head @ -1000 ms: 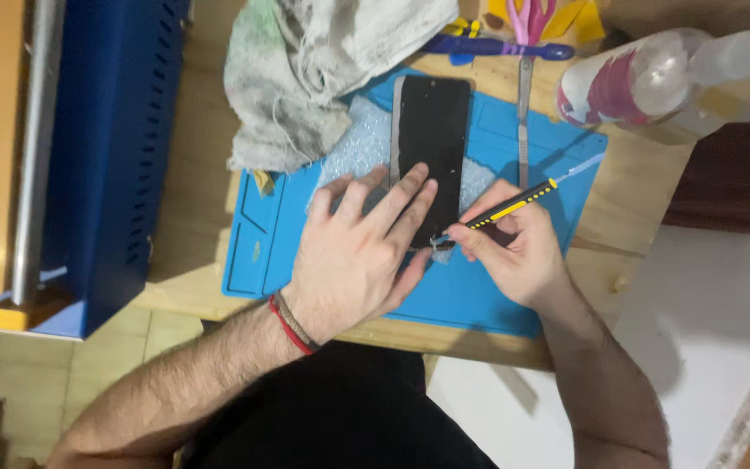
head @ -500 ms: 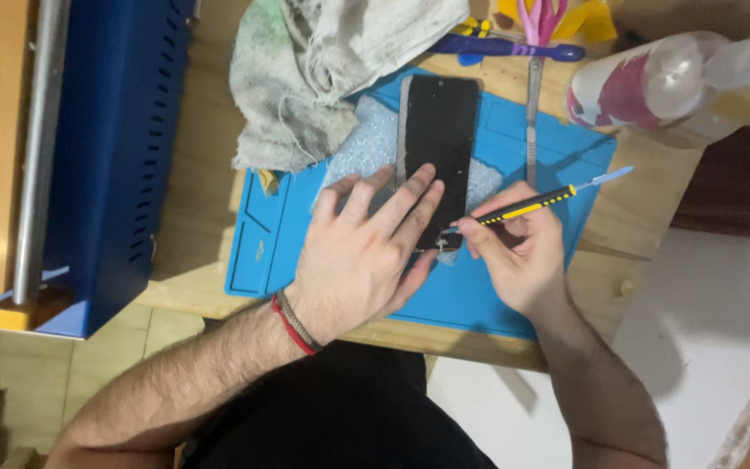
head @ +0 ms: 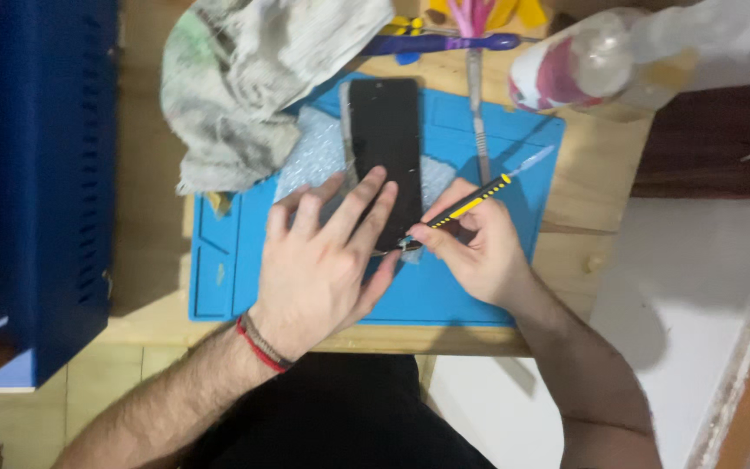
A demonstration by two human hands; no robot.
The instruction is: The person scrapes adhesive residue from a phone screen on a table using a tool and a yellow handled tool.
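Left hand: it lies flat with the fingers spread open, palm down. The fingertips press on the lower end of the phone and on the bubble wrap beside it. It grips nothing.
Right hand: the fingers are closed around a thin tool, in the way one holds a pen.
Tool: black and yellow handle with a clear tip at the far end. It is tilted, and its working end meets the lower edge of the phone, close to the left thumb.
Phone: black, screen side dark, lying lengthwise on the mat, its upper end free and its lower end under the left fingers.
Bubble wrap: a clear sheet under and beside the phone, on the mat.
Mat: blue, on a wooden table.
Cloth: grey and crumpled, at the upper left corner of the mat, partly over it.
Scalpel: a thin metal one, lying on the mat to the right of the phone, apart from it.
Bottle: clear plastic with a pink label, lying on its side at the table's far right.
Wrist band: red, on the left wrist.
Blue box: big, at the left of the table.
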